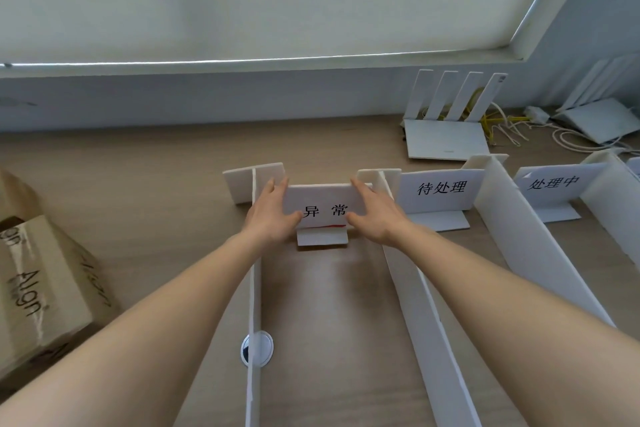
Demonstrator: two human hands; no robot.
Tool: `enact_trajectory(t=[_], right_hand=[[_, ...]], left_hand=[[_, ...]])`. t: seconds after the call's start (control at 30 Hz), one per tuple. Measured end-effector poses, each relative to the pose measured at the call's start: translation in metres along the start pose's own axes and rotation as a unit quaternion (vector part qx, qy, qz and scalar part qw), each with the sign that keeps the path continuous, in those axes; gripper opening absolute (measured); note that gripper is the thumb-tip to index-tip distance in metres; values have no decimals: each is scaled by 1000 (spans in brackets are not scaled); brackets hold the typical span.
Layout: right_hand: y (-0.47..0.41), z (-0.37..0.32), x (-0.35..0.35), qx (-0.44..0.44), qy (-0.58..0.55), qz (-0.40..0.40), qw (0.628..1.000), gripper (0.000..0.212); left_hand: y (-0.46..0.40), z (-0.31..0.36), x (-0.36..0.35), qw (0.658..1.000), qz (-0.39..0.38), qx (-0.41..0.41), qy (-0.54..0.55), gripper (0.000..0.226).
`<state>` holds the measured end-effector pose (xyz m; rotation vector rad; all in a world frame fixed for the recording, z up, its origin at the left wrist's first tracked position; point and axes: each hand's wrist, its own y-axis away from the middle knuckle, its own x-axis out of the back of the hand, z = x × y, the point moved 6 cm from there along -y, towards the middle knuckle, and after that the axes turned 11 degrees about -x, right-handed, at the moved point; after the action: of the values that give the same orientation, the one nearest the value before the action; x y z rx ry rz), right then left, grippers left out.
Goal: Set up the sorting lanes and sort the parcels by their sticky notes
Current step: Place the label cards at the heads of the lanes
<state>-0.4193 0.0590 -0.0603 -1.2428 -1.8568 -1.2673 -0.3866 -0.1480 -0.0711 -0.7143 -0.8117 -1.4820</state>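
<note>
The flat white sign card (325, 206), printed 异常, stands between two thin foam-board dividers (255, 288) on the wood-grain desk (138, 184); my left hand (273, 215) and right hand (375, 213) grip its ends.

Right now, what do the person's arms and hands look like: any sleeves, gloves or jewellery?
Both forearms are bare as far as the picture shows, with no sleeve in view. The left hand and the right hand wear no gloves, and I see no watch, bracelet or ring on either.
</note>
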Motion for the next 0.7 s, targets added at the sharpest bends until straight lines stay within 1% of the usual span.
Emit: enact_trajectory(t=[0.5, 0.7], right_hand=[[-13, 4, -9, -15, 8, -11, 1000, 78], [-14, 5, -14, -24, 7, -17, 1000, 83]], left_hand=[[-7, -10, -15, 1000, -12, 9, 5, 86], [-6, -7, -17, 1000, -10, 12, 14, 87]])
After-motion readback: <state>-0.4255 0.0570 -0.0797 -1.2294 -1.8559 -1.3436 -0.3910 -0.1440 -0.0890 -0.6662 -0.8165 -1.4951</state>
